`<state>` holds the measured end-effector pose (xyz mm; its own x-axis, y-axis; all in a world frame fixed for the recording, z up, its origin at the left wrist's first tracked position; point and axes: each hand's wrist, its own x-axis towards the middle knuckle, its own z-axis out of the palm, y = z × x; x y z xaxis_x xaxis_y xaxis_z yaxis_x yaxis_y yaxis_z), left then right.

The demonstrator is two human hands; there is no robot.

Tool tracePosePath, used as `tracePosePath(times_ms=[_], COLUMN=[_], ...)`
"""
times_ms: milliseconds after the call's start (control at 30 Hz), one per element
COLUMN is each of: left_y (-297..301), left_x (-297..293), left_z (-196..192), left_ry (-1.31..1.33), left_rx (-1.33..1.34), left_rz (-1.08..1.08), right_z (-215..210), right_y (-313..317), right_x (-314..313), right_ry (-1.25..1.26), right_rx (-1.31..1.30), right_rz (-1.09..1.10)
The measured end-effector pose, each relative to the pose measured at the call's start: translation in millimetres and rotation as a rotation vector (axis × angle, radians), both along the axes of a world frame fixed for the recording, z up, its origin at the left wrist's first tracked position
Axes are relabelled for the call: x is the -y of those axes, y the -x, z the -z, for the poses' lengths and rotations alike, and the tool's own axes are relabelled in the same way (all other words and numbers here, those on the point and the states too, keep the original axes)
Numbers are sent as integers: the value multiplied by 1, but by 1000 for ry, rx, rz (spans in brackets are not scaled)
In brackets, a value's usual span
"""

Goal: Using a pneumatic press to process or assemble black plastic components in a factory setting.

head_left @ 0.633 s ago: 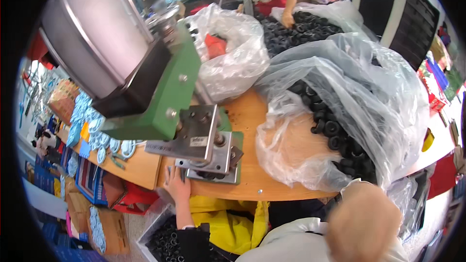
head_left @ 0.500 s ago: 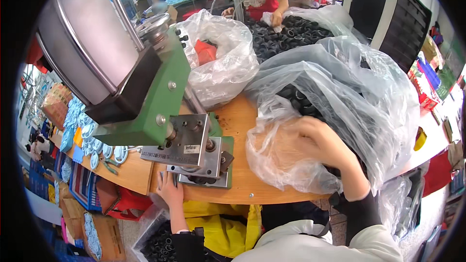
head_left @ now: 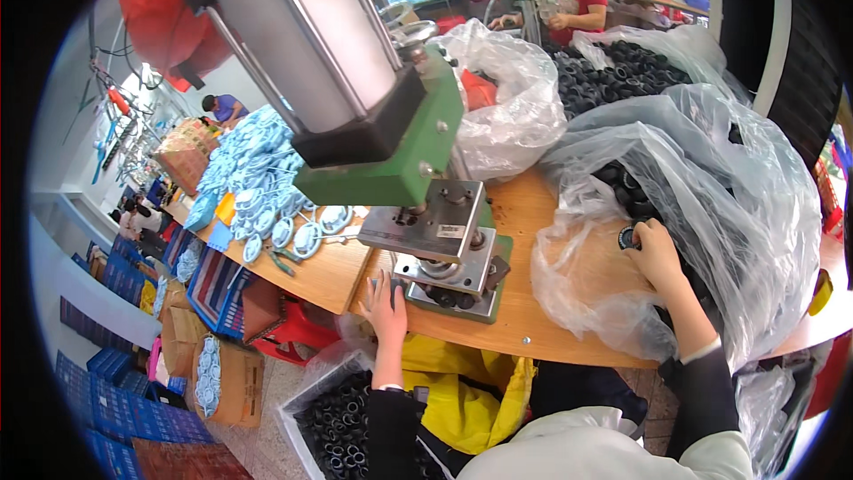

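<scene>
My right hand (head_left: 656, 253) pinches a black ring (head_left: 627, 238) between thumb and fingertips, above the open mouth of a clear plastic bag (head_left: 577, 280). More black rings (head_left: 626, 188) lie inside that bag, partly under its folds. My left hand (head_left: 386, 311) rests at the front left of a green bench press (head_left: 382, 173), fingers stretched out and slightly apart, close to the lower metal die (head_left: 444, 280). The upper metal block (head_left: 422, 224) stands above that die, with small dark parts visible low at its front.
A box of black rings (head_left: 333, 427) stands below the table on the left. Light-blue parts (head_left: 258, 160) heap on the left table, beside pliers (head_left: 283, 264). Behind the press sits another plastic bag (head_left: 511, 116). A person in red (head_left: 577, 0) works across the table.
The whole view has swung left, so the scene sits further right. My right hand, blurred over the bag before, now shows a black ring in its fingers. My left hand stays beside the press.
</scene>
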<state>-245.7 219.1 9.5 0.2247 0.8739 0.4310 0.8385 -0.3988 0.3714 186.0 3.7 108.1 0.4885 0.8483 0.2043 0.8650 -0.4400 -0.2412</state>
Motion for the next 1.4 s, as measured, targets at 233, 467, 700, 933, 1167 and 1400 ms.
tracePosePath(times_ms=[233, 467, 700, 933, 1167, 1400], left_y=[-85, -129, -51, 173, 73, -7], left_x=[37, 32, 74, 163, 86, -18], left_z=[-104, -115, -62, 67, -9, -16], left_ry=[-192, -146, -256, -145, -191, 215], left_rx=[639, 711, 1067, 103, 354, -332], left_rz=[389, 281, -162, -1174, -327, 4], right_z=[-32, -49, -37, -33, -27, 24], right_y=[55, 121, 184, 222, 210, 95], right_x=[14, -17, -66, -122, -120, -50], right_ry=[-470, -558, -598, -611, -500, -545], right_rx=[-556, -570, -571, -609, -612, -188], right_rz=[-424, -598, -669, -600, -556, -131])
